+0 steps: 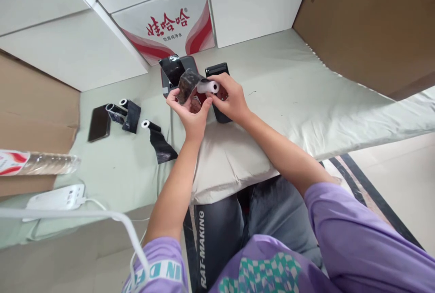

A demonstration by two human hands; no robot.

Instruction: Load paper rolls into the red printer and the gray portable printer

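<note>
Under my raised arms lies a pale green sheet (306, 103) spread over the surface, with a lumpy fold of it bunched just in front of my knees. Behind it stands a white carton (170, 26) printed with red characters and red swooshes, and brown cardboard (367, 21) leans at the far right. At the left edge lie a clear plastic bottle (41, 162) on its side and, nearer me, a white power strip (57, 197) with its cable trailing across.

Left of my hands, a dark phone (99, 123) lies flat on the sheet. Just beside it sit two small rolls of black film (127, 112), and a third roll (157, 139) lies apart with its film partly unwound. Two more dark phones (217, 70) lie on the sheet behind my hands.

My left hand (192, 114), palm up, pinches the loose end of a strip of black film (185, 85) between thumb and fingers. My right hand (231, 100) is closed on the small white roll core (209, 87) that the strip comes from. Both are held up above the sheet, close together at the centre.
</note>
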